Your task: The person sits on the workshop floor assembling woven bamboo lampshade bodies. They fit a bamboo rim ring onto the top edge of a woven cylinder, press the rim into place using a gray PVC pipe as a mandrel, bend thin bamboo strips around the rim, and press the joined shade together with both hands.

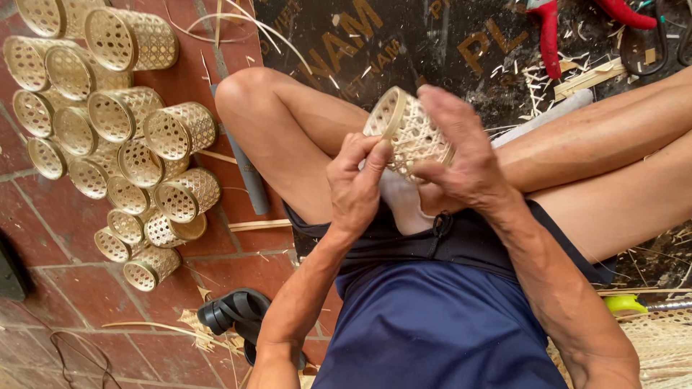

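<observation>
Woven bamboo basket [411,133], a small open-weave cylinder, sits above the person's lap between both hands: right hand [461,155] grasps its side and base, left hand [357,184] pinches the rim. Its body looks fully woven, so by my judgement only rim finishing remains. Many finished baskets [115,137] lie piled on the brick floor [86,288] at the left, well apart. Red-handled pliers [551,36], black sandal [234,313] and bamboo strips [591,78] lie around; nothing blocks the hands.
</observation>
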A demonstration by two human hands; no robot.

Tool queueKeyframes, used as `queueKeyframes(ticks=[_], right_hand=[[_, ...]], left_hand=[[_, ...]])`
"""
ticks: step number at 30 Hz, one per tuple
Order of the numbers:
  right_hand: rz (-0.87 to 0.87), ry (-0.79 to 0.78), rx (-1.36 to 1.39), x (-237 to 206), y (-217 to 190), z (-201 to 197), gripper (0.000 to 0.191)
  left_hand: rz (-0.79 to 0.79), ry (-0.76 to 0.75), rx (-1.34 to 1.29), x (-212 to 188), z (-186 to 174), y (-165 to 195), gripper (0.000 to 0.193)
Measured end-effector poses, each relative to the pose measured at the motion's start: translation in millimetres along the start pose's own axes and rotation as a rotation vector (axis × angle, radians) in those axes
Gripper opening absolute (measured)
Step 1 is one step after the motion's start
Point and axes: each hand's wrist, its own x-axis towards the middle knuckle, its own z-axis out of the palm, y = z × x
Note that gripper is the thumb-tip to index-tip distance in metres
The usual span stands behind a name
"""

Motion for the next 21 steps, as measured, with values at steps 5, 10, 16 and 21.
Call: queueKeyframes(ticks=[5,10,16,21], right_hand=[[0.216,0.237,0.135,-11.5,0.5,-42.3,0.049],[0.2,0.107,0.09,5.9,29.8,-49.3,0.034],[0.327,0.219,-0.048,34.2,67.7,-42.0,0.015],[0.304,0.244,-0.19,36.1,79.2,-41.9,0.016]], left_hand=[[0.756,0.001,0.549,6.4,-2.3,8.0,0.02],[0.927,-0.167,0.664,49.1,26.0,-14.4,0.027],[0.914,-0.303,0.606,98.5,54.1,-58.5,0.023],[0.905,-0.301,0.567,108.3,54.3,-66.1,0.018]])
